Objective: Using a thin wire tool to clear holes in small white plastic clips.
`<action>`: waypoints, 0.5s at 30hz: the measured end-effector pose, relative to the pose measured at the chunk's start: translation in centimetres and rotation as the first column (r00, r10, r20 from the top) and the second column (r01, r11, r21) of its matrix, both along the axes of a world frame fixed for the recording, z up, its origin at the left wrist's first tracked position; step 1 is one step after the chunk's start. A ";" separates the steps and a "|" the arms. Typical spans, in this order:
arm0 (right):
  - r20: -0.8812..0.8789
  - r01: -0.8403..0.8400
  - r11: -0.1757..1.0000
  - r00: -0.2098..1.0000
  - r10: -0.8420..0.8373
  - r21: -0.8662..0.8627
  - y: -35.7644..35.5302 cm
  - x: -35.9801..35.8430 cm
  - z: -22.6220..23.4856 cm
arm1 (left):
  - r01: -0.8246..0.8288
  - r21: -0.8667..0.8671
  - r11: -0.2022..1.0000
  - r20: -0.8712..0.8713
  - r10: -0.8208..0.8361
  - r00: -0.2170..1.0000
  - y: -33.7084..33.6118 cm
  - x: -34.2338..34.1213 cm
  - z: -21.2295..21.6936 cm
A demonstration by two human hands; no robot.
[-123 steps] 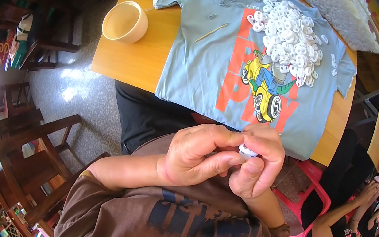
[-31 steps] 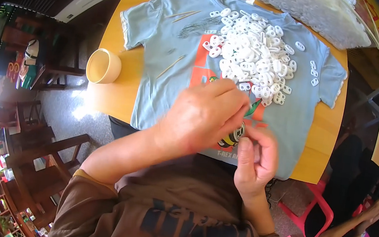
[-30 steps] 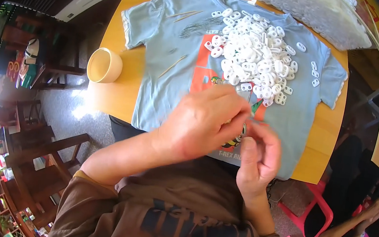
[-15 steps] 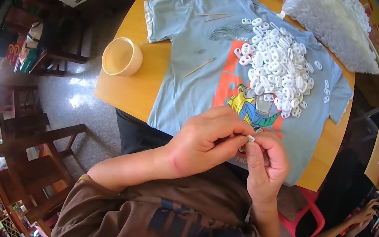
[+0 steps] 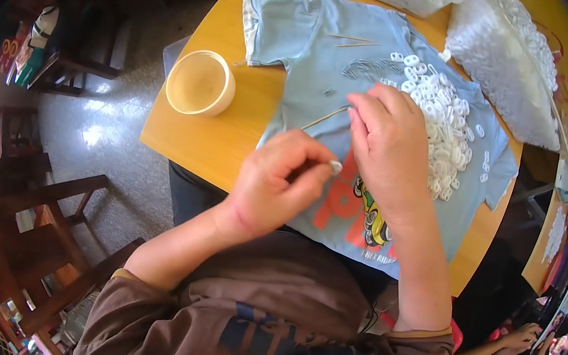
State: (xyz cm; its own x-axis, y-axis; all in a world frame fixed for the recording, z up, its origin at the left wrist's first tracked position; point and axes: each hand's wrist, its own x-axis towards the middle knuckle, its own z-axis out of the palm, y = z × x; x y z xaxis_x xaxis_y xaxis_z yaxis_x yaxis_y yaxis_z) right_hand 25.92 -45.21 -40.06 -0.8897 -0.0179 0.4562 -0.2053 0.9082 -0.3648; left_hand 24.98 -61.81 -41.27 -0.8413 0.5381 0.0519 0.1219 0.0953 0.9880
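A small white ring point(image 5: 336, 166) is sitting pinched at the tips of the left hand's fingers point(image 5: 317, 169), held up above the light blue T-shirt point(image 5: 314, 46). A thin pale stick point(image 5: 324, 118) is slanting from the right hand's fingers point(image 5: 361, 116) down toward the left (its far end is resting on the shirt). Just beyond the right fingers, a heap of white rings point(image 5: 440, 119) is lying spread across the shirt.

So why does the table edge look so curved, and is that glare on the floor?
Head view: fisheye bends the orange wooden table toward the rim, with black corners; daylight glares off the grey speckled floor; the left hand and right hand look sharp.
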 end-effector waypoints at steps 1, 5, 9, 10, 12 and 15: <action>0.042 -0.003 0.998 0.999 0.001 0.055 -0.1 -0.3 -0.3 | 0.026 -0.046 0.999 -0.237 -0.036 0.971 0.1 0.0 0.0; 0.071 -0.034 0.985 0.997 0.022 0.168 -0.2 -0.7 -0.2 | 0.004 -0.038 0.999 -0.218 -0.012 0.976 0.2 0.3 0.0; 0.116 -0.087 0.966 0.991 0.060 0.244 0.1 -1.2 0.2 | 0.019 0.001 1.000 -0.243 -0.018 0.970 0.1 0.2 -0.3; 0.139 -0.120 0.961 0.986 0.087 0.250 0.2 -1.3 0.3 | 0.024 0.006 1.000 -0.240 -0.022 0.971 0.1 0.1 -0.2; 0.156 -0.157 0.951 0.981 0.118 0.266 0.2 -1.5 0.5 | 0.024 0.020 1.000 -0.245 -0.019 0.969 0.0 0.1 -0.1; 0.136 -0.187 0.932 0.979 0.151 0.311 0.2 -1.7 0.8 | 0.016 0.028 0.999 -0.314 -0.007 0.949 -0.1 0.2 -0.3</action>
State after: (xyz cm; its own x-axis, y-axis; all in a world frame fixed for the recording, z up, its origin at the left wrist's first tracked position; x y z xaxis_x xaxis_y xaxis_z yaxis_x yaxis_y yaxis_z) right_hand 24.23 -45.01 -39.29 -0.9041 -0.3014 0.3028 -0.3416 0.9357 -0.0884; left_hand 25.16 -61.87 -41.54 -0.7737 0.5416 0.3287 0.4271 0.0627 0.9020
